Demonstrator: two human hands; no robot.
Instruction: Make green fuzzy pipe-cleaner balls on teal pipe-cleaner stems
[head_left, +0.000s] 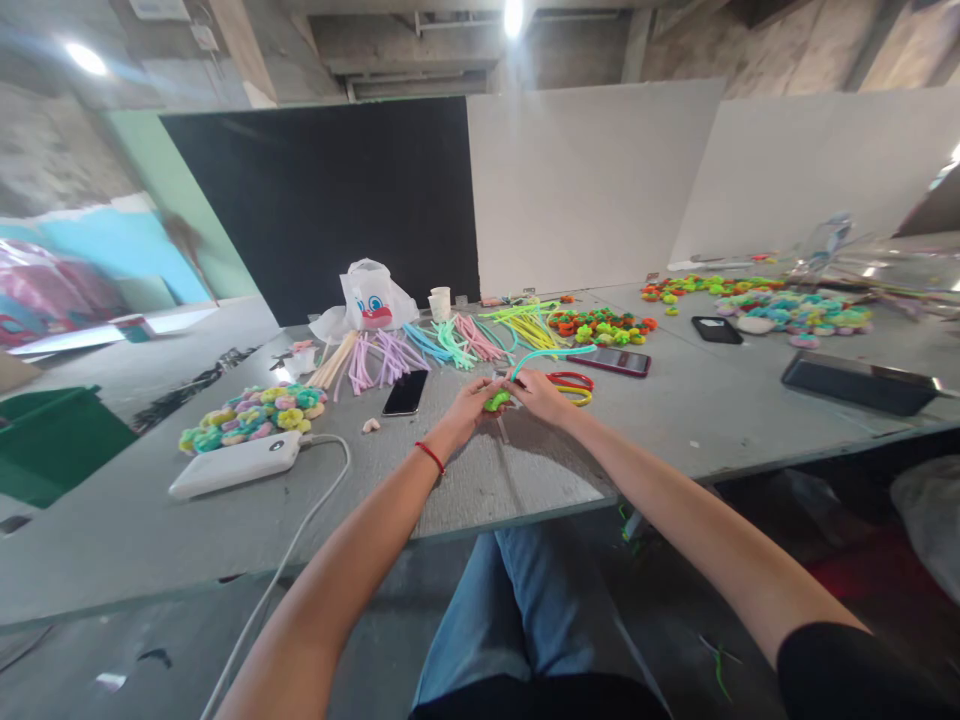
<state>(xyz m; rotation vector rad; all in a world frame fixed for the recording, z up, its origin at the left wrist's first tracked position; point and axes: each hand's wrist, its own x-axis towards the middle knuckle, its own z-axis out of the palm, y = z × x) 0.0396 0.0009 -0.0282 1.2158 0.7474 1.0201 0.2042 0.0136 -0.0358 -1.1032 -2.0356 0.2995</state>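
Observation:
My left hand [475,402] and my right hand [534,394] meet above the grey table, fingers bent inward. Between them sits a small bright green fuzzy piece [496,401], pinched by the left fingers and partly covered. A turquoise pipe cleaner [551,353] rises from my right fingers and bends away to the right. Whether it is joined to the green piece is hidden. Just right of my right hand lie a red loop [576,380] and a yellow one. Bundles of pastel pipe cleaners [386,357] and yellow pipe cleaners [529,328] lie beyond my hands.
A dark phone [406,393] and a white power bank [236,466] with a cable lie left, near pastel fuzzy flowers [259,413]. Orange and green flowers [604,326], a red-edged phone [621,361] and a black power bank [859,383] lie right. Paper cups [439,302] stand behind.

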